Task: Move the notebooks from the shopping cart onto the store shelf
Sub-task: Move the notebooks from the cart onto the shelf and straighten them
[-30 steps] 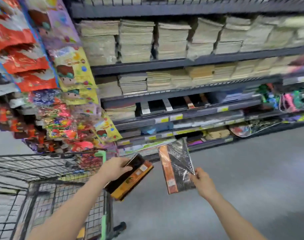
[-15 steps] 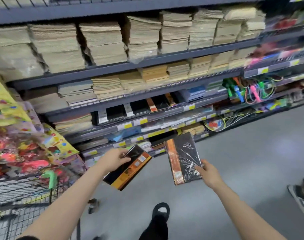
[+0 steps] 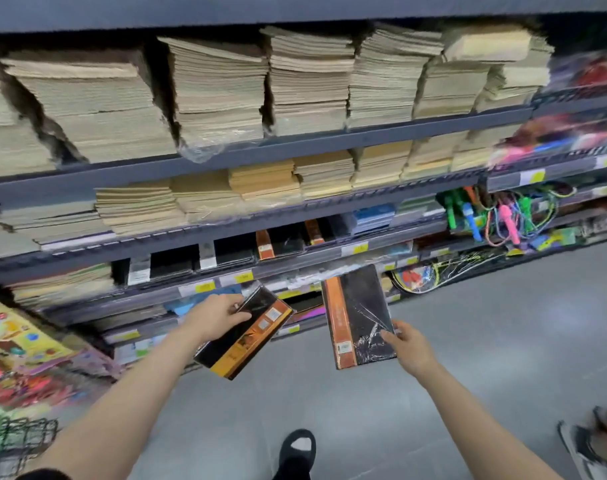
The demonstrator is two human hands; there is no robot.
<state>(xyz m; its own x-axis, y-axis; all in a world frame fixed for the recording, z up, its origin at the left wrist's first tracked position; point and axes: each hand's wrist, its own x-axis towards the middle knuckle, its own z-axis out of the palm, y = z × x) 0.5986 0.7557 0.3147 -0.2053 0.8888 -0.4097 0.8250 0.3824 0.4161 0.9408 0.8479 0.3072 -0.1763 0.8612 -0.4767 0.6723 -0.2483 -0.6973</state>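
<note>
My left hand [image 3: 216,315] grips a black notebook with a yellow-orange spine [image 3: 250,337], tilted diagonally. My right hand [image 3: 411,348] holds a second black notebook with an orange spine [image 3: 355,315], shrink-wrapped and nearly upright, by its lower right corner. Both are held out in front of the grey store shelf [image 3: 295,263], just below the row where matching black and orange notebooks [image 3: 281,242] lie flat. Only a corner of the wire shopping cart [image 3: 21,445] shows at the bottom left.
Tall stacks of beige exercise books [image 3: 219,95] fill the upper shelves. Coloured skipping ropes [image 3: 502,220] hang at the right. Bright packets [image 3: 21,344] hang at the left. My black shoe [image 3: 296,452] stands on the grey floor; another person's shoe [image 3: 593,445] is at the right edge.
The view has swung right and closer to the shelf, and the cart has slid almost out of sight. Both hands have carried their notebooks up toward the black-notebook row.
</note>
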